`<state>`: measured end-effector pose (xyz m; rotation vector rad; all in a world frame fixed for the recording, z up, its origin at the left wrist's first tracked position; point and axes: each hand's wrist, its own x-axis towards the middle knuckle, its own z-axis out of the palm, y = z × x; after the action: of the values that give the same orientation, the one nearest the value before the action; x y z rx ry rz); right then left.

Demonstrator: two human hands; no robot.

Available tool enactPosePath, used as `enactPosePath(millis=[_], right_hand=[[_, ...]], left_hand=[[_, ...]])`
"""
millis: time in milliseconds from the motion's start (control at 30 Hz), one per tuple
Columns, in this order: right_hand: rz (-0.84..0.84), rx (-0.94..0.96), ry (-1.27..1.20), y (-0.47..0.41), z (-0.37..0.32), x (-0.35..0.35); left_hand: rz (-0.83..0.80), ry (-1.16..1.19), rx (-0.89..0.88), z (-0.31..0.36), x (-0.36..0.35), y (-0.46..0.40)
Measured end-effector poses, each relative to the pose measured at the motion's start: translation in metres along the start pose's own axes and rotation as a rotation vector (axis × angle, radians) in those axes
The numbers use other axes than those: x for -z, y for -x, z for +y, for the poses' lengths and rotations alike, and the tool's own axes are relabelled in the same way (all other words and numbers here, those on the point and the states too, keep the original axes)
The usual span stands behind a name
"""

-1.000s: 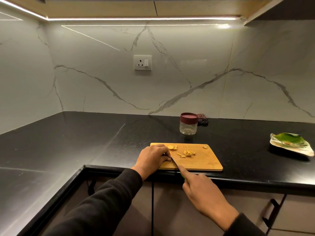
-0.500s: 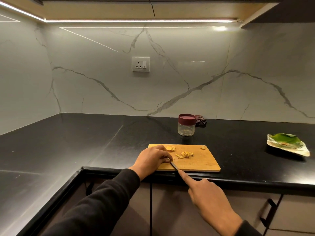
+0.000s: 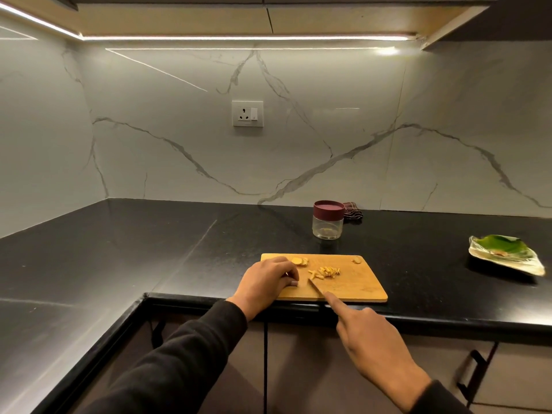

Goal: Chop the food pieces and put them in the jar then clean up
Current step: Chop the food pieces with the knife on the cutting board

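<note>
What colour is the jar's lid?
Dark red, maroon. The jar lid shows best in the head view.

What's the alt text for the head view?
A person's right hand holds a knife over a wooden cutting board on a black counter, beside chopped yellow food pieces; the left hand rests curled on the board. Behind stands a lidded jar.

**Cutting on the board**

The right hand (image 3: 370,351) holds a knife (image 3: 316,286), finger along its back. The left hand (image 3: 265,282) rests curled on the wooden board (image 3: 358,286) beside yellow food pieces (image 3: 325,271). A jar (image 3: 328,219) stands behind on the black tabletop (image 3: 149,249).
</note>
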<state>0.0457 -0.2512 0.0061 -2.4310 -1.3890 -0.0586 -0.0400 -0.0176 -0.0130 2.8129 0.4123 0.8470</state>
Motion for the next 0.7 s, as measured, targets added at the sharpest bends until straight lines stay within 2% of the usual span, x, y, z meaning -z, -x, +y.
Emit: enactPosePath(millis=[300,700], right_hand=[[-0.013,0.013,-0.161,-0.003,-0.006,-0.003],[-0.075,0.046,-0.311,-0.016,-0.019,-0.010]], left_hand=[[0.073,-0.013,-0.003,0.000,0.001,0.005],[0.076,-0.021,0.003,0.002,0.002,0.006]])
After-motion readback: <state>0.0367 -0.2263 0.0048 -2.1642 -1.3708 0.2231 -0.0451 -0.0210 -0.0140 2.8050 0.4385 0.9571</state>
